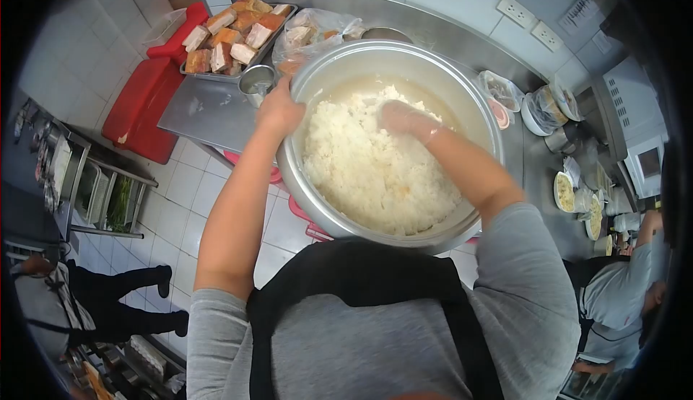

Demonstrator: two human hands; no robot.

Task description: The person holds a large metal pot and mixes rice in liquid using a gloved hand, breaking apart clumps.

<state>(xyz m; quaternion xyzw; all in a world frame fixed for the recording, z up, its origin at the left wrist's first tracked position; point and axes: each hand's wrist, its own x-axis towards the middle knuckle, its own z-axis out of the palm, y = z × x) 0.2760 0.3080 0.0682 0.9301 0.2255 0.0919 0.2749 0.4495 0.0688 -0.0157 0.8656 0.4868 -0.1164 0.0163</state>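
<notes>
A large round metal pot [492, 144] in front of me holds a mass of white cooked rice [368, 169], with pale bare metal showing along its far inner wall. My left hand [281, 109] grips the pot's left rim, its fingers closed round the edge. My right hand [406, 120], in a clear plastic glove, reaches into the rice near the far side. Its fingertips are buried, so I cannot make out whether they are closed. Just beyond my left hand stands a small metal cup [257, 82].
A tray of meat blocks [229, 38] and plastic bags [315, 31] lie behind the pot. Left is a red bin [141, 108]. Rightward are bowls of food [564, 192] and a microwave [642, 147]. One person [123, 292] stands left, another [613, 292] right.
</notes>
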